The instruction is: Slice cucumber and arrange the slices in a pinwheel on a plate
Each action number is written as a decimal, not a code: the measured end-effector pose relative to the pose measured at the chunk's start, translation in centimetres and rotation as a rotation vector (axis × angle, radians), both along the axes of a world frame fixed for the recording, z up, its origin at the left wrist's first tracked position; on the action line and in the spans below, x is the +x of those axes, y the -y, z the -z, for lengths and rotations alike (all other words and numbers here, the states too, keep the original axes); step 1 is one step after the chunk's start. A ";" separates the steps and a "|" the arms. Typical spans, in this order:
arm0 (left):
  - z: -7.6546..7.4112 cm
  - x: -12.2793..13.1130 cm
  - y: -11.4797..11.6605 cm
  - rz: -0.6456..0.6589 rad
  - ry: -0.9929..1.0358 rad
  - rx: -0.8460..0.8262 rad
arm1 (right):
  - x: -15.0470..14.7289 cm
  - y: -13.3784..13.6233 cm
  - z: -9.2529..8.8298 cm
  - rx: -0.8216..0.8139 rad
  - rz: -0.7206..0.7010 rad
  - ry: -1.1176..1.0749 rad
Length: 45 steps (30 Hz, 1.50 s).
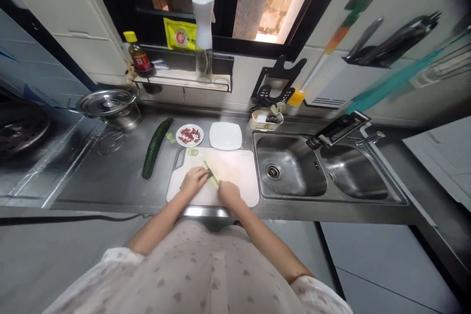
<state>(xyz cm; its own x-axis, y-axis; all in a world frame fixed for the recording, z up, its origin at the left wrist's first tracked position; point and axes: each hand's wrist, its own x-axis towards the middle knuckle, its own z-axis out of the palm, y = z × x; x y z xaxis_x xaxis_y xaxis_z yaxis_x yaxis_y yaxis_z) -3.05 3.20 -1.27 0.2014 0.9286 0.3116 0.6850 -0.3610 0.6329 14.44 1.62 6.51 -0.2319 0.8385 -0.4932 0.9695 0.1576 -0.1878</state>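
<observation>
My left hand (193, 179) rests curled on a white cutting board (235, 167), fingers pressed on a small pale green piece that is mostly hidden under them. My right hand (228, 194) is closed round the handle of a knife (211, 172), whose blade slants up to the left against my left fingers. A few cucumber slices (193, 152) lie at the board's far left corner. A whole cucumber (156, 146) lies on the steel counter left of the board.
Behind the board sit a small plate of red pieces (190, 135) and a bare white square plate (225, 136). A double sink (294, 171) with a faucet (336, 130) lies right. A lidded pot (110, 105) stands far left, a wall shelf (184, 78) holds bottles.
</observation>
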 end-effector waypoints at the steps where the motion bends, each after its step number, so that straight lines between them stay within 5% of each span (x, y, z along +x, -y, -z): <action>1: 0.0 0.0 0.0 0.001 -0.002 -0.003 | -0.1 -0.1 0.1 0.003 0.003 -0.002; 15: 0.2 0.0 -0.1 -0.006 0.004 -0.019 | 1.3 1.6 -1.1 -0.049 -0.011 0.043; 45: -0.1 0.1 -0.1 -0.017 0.009 -0.031 | 1.1 1.3 -0.2 -0.035 -0.030 0.028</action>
